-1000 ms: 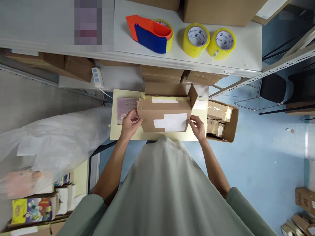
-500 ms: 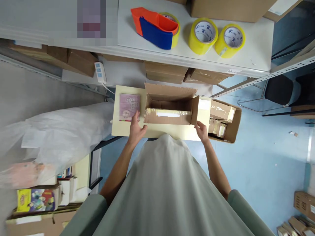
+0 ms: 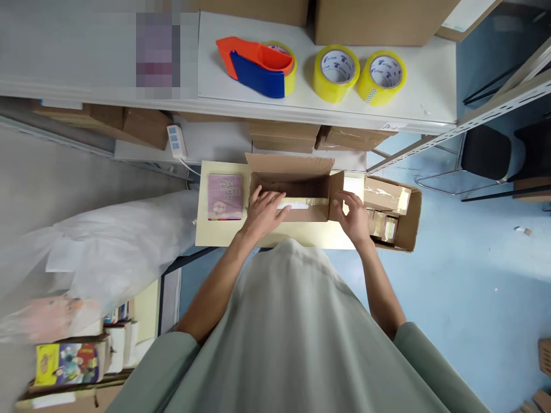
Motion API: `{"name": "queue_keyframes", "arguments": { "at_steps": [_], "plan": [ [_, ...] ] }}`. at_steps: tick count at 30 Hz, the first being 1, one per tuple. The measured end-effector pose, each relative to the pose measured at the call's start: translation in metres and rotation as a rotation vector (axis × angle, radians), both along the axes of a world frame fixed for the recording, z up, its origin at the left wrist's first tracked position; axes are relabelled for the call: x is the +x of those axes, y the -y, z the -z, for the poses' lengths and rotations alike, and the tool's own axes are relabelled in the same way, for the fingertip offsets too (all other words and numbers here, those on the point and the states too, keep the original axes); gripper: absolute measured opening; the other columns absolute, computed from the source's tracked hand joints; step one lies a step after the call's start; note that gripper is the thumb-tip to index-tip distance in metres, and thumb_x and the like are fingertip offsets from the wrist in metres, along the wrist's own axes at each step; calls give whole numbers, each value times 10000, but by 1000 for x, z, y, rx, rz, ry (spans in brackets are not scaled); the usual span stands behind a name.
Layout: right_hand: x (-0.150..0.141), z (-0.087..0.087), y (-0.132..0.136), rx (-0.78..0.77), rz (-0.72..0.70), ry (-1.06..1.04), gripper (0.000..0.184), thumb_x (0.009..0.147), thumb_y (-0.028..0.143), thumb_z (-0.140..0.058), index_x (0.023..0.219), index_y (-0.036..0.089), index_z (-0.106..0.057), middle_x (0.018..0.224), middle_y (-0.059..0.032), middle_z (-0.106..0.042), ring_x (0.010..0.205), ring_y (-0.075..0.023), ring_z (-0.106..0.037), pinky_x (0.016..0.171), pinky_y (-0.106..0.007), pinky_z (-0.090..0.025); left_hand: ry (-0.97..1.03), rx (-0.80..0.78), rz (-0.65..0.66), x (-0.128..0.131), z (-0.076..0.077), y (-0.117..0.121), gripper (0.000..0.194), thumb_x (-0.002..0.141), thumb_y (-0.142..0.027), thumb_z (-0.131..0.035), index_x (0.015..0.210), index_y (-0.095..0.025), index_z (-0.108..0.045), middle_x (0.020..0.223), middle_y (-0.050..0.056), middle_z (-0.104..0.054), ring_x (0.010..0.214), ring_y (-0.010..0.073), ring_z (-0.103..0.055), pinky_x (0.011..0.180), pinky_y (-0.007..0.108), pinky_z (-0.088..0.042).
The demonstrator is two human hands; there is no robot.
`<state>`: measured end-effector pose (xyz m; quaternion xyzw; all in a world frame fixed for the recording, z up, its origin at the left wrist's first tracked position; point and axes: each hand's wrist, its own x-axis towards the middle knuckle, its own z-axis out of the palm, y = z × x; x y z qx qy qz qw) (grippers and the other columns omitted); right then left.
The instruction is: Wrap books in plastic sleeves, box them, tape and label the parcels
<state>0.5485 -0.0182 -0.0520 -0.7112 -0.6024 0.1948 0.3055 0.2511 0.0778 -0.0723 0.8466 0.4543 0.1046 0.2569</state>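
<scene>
open carton at both hands, mouth up, on the cream tabletop.
the carton (image 3: 307, 214) sits at the middle of the tabletop (image 3: 224, 234), its rear flap raised and its right flap (image 3: 336, 198) folded outward. the left hand (image 3: 263, 214) lies over the left part of the front edge, fingers loosely spread and thumb set apart. the right hand (image 3: 353, 218) is narrow, fingers bent toward the thumb at the right flap; whether it pinches the flap cannot be told. a purple booklet (image 3: 225, 197) lies flat, left of the carton.
</scene>
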Motion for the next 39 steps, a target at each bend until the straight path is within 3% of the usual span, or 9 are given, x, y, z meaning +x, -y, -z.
{"name": "queue_keyframes", "arguments": {
  "at_steps": [7, 10, 12, 16, 20, 23, 31, 36, 39],
  "plan": [
    [25, 37, 19, -59, 59, 14, 384, 1142, 450, -533, 1307, 231, -802, 1495, -161, -777, 1393, -363, -714, 1234, -608, -572, 80, -11, -38, -14, -26, 23, 386, 1167, -417, -522, 1406, -265, -784, 1085, 63, -823, 1136, 286, -765, 1373, 577, -427],
    [26, 57, 23, -117, 52, -3, 438, 1149, 545, -538, 1286, 232, -812, 1544, -157, -759, 1462, -370, -674, 1310, -642, -497, 57, -52, -14, -23, -25, 45, 352, 1142, -402, -596, 1422, -283, -772, 1049, 46, -830, 1088, 280, -781, 1356, 586, -456],
    [22, 72, 23, -165, 67, -23, 505, 1123, 635, -580, 1280, 216, -814, 1537, -180, -760, 1480, -395, -659, 1313, -669, -481, -18, -66, -8, -29, -15, 59, 416, 1076, -361, -702, 1483, -282, -738, 1264, 95, -824, 1291, 332, -751, 1351, 603, -463],
    [14, 91, 19, -244, 84, -66, 610, 1054, 707, -677, 1342, 182, -796, 1499, -222, -769, 1451, -435, -673, 1244, -672, -531, -152, -38, -93, -34, 17, 78, 602, 971, -230, -802, 1557, -242, -668, 1744, 199, -551, 1710, 454, -410, 1387, 698, -377],
    [11, 100, 14, -245, 39, -108, 576, 1096, 637, -629, 1378, 159, -784, 1446, -238, -787, 1377, -412, -720, 1220, -631, -555, -143, 15, -188, -32, 45, 81, 238, 1048, -211, -704, 1279, -242, -752, 1713, 197, -584, 1745, 420, -366, 1402, 715, -339],
    [10, 102, 15, -236, 28, -130, 591, 1110, 636, -599, 1387, 148, -783, 1439, -246, -786, 1358, -406, -730, 1196, -616, -575, -113, 38, -234, -29, 58, 82, 126, 1083, -215, -651, 1150, -249, -752, 1641, 173, -650, 1732, 386, -400, 1411, 690, -336],
    [5, 94, 21, -195, 74, -52, 666, 1108, 732, -563, 1383, 167, -781, 1431, -237, -786, 1336, -398, -737, 1195, -613, -583, -40, 27, -248, -36, 54, 86, 220, 1096, -302, -642, 1279, -261, -757, 1641, 162, -648, 1715, 382, -423, 1406, 662, -343],
    [-14, 59, 23, -153, 157, 28, 610, 1121, 705, -570, 1398, 199, -765, 1494, -225, -741, 1404, -398, -704, 1239, -634, -554, 91, 8, -341, -68, 44, 70, 419, 1138, -451, -579, 1499, -251, -649, 1650, 188, -626, 1682, 359, -463, 1398, 620, -365],
    [-46, 29, 18, -125, 175, 43, 557, 1133, 667, -580, 1433, 228, -746, 1508, -204, -728, 1420, -390, -699, 1243, -638, -557, 180, 17, -461, -103, 56, 47, 406, 1160, -444, -512, 1496, -241, -619, 1600, 186, -652, 1609, 327, -542, 1375, 576, -414]
  ]
}}
